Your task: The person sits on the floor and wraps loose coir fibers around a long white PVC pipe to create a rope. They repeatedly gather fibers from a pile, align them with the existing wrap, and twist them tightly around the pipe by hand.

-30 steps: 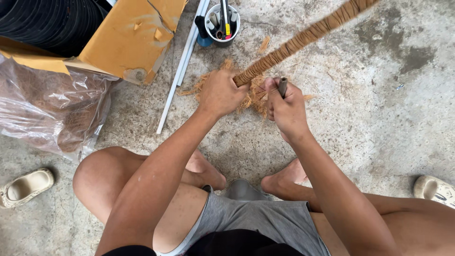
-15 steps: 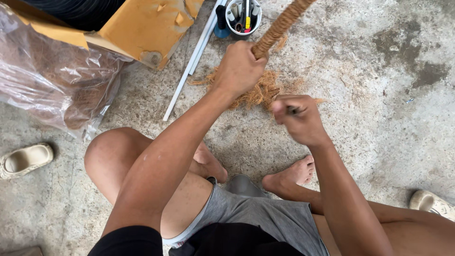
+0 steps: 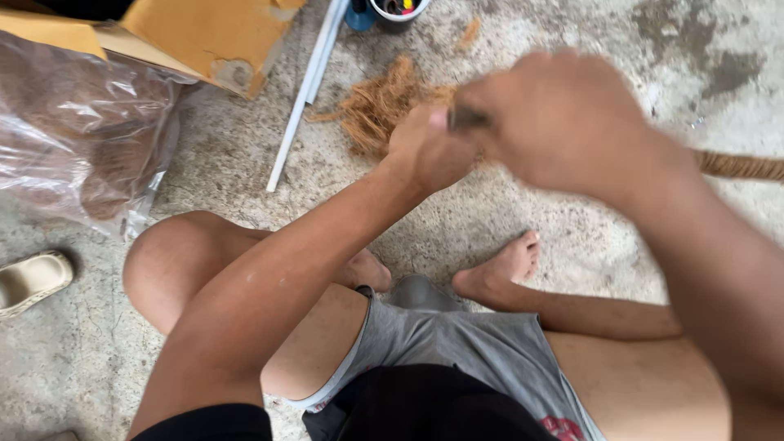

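Above the concrete floor (image 3: 572, 245), my left hand (image 3: 429, 151) clasps the stiff, rough fibre-wrapped pole (image 3: 739, 166); right hand (image 3: 572, 122) pinches a thin tool, blurred.

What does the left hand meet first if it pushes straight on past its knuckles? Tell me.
Most likely the loose pile of coir fibre on the concrete floor, just beyond the left hand. Depth is unclear, since the hand may be above the pile.
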